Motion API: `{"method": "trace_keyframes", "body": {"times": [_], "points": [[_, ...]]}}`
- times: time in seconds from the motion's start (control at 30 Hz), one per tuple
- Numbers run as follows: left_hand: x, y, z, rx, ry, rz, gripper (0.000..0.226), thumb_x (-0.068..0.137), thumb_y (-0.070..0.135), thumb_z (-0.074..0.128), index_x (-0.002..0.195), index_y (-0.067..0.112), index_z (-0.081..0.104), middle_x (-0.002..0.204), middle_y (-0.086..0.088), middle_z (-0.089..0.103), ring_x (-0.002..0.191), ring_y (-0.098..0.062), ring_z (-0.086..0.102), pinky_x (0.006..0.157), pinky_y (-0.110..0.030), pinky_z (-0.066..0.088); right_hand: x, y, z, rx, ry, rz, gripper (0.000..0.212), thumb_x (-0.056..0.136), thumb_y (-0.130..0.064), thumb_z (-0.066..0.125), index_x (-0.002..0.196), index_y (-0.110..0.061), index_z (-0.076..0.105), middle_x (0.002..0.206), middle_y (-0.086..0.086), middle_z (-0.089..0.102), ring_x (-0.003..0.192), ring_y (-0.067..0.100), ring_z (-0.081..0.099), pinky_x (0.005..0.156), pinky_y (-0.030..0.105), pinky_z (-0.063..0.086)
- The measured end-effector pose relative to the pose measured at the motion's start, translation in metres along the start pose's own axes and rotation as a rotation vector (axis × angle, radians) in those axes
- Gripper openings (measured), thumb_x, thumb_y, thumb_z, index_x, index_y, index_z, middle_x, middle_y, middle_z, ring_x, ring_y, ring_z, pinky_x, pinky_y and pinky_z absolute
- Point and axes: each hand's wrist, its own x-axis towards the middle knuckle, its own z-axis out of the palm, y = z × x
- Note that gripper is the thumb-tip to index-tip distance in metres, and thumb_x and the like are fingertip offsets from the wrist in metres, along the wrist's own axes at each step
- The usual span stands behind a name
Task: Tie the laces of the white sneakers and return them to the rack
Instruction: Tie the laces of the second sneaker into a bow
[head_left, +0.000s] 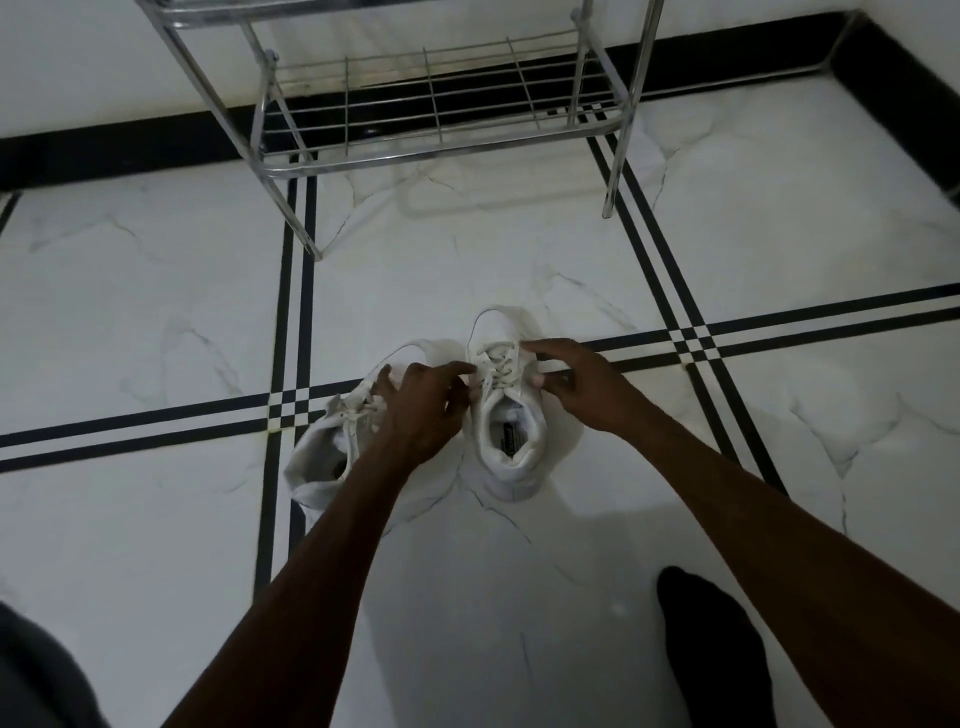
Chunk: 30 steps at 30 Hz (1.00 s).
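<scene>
Two white sneakers stand side by side on the marble floor, toes pointing away from me. The right sneaker (506, 447) sits upright with its laces (500, 364) loose across the tongue. The left sneaker (324, 457) leans to the left and is partly hidden by my left forearm. My left hand (423, 405) hovers between the shoes, fingers curled at the right sneaker's laces. My right hand (576, 382) rests on that shoe's right side, fingers spread over the lace area. Whether either hand pinches a lace is hard to tell.
A chrome wire shoe rack (431, 145) stands against the wall ahead, its lower shelf bare. The floor is white marble with black stripe inlays (291, 405). My foot in a black sock (711, 644) is at lower right. A black skirting runs along the wall.
</scene>
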Motion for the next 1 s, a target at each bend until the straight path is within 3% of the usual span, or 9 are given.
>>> {"method": "trace_keyframes", "body": {"times": [0.17, 0.27, 0.33, 0.53, 0.6, 0.67, 0.8, 0.9, 1.0], "points": [[-0.006, 0.004, 0.004, 0.212, 0.112, 0.077, 0.016, 0.096, 0.025, 0.066, 0.091, 0.03, 0.08, 0.085, 0.005, 0.074, 0.105, -0.028, 0.063, 0.108, -0.061, 0.024, 0.002, -0.004, 0.014, -0.353, 0.097, -0.07, 0.01, 0.089, -0.003, 0.061, 0.096, -0.008, 0.067, 0.1, 0.011, 0.067, 0.093, 0.03, 0.064, 0.08, 0.048, 0.054], [-0.008, -0.001, 0.007, 0.375, 0.147, 0.169, 0.02, 0.087, 0.013, 0.073, 0.088, 0.032, 0.08, 0.088, 0.004, 0.077, 0.103, -0.029, 0.064, 0.107, -0.061, 0.028, -0.005, -0.001, 0.016, -0.679, 0.143, -0.102, 0.024, 0.081, 0.006, 0.059, 0.098, -0.01, 0.062, 0.103, 0.008, 0.064, 0.098, 0.031, 0.059, 0.074, 0.044, 0.048], [-0.008, -0.001, 0.011, 0.437, 0.157, 0.218, 0.023, 0.081, 0.008, 0.075, 0.089, 0.029, 0.081, 0.089, 0.003, 0.078, 0.101, -0.029, 0.065, 0.105, -0.06, 0.033, -0.009, 0.001, 0.021, -0.722, 0.179, -0.118, 0.029, 0.081, 0.006, 0.058, 0.105, -0.009, 0.062, 0.109, 0.01, 0.065, 0.104, 0.033, 0.058, 0.075, 0.045, 0.047], [-0.008, -0.008, 0.006, 0.288, 0.189, 0.225, 0.017, 0.086, 0.013, 0.075, 0.087, 0.029, 0.081, 0.09, 0.006, 0.079, 0.104, -0.028, 0.063, 0.101, -0.06, 0.037, -0.006, 0.017, 0.017, -0.512, 0.148, 0.115, 0.022, 0.085, 0.005, 0.062, 0.094, -0.015, 0.059, 0.109, 0.012, 0.06, 0.103, 0.037, 0.058, 0.076, 0.046, 0.052], [-0.006, -0.014, -0.002, 0.197, 0.201, 0.262, 0.012, 0.089, 0.021, 0.074, 0.095, 0.028, 0.081, 0.099, 0.006, 0.079, 0.11, -0.028, 0.063, 0.102, -0.06, 0.035, -0.008, 0.016, 0.009, -0.221, 0.06, 0.156, 0.019, 0.092, -0.006, 0.063, 0.108, -0.017, 0.06, 0.114, 0.005, 0.059, 0.111, 0.028, 0.06, 0.086, 0.041, 0.053], [-0.006, -0.022, -0.012, 0.157, 0.184, 0.241, 0.024, 0.095, 0.031, 0.066, 0.115, 0.026, 0.077, 0.118, 0.003, 0.076, 0.122, -0.029, 0.059, 0.108, -0.057, 0.033, -0.013, 0.002, 0.001, 0.042, -0.035, 0.215, 0.041, 0.097, -0.029, 0.061, 0.136, -0.019, 0.052, 0.124, -0.001, 0.055, 0.12, 0.015, 0.055, 0.097, 0.035, 0.047], [-0.013, -0.05, -0.039, 0.101, 0.288, 0.158, 0.036, 0.101, 0.021, 0.055, 0.134, 0.012, 0.065, 0.128, -0.012, 0.071, 0.127, -0.035, 0.057, 0.108, -0.051, 0.042, -0.016, -0.004, -0.003, 0.084, -0.064, 0.342, 0.056, 0.095, -0.048, 0.058, 0.143, -0.021, 0.049, 0.139, 0.0, 0.057, 0.129, 0.018, 0.053, 0.106, 0.039, 0.046], [-0.026, -0.081, -0.05, 0.051, 0.365, -0.036, 0.034, 0.099, 0.022, 0.061, 0.129, 0.007, 0.068, 0.125, -0.017, 0.072, 0.119, -0.038, 0.063, 0.102, -0.05, 0.049, -0.017, 0.003, -0.004, 0.088, -0.011, 0.455, 0.076, 0.083, -0.064, 0.064, 0.145, -0.023, 0.045, 0.147, 0.0, 0.052, 0.132, 0.021, 0.052, 0.105, 0.045, 0.049], [-0.042, -0.099, -0.063, 0.024, 0.226, -0.376, 0.068, 0.09, 0.068, 0.049, 0.133, 0.017, 0.064, 0.134, -0.014, 0.067, 0.124, -0.039, 0.061, 0.102, -0.055, 0.049, -0.02, 0.003, -0.002, 0.291, -0.117, 0.599, 0.083, 0.066, -0.073, 0.075, 0.135, -0.032, 0.053, 0.133, -0.003, 0.059, 0.119, 0.016, 0.059, 0.086, 0.043, 0.062]]}}
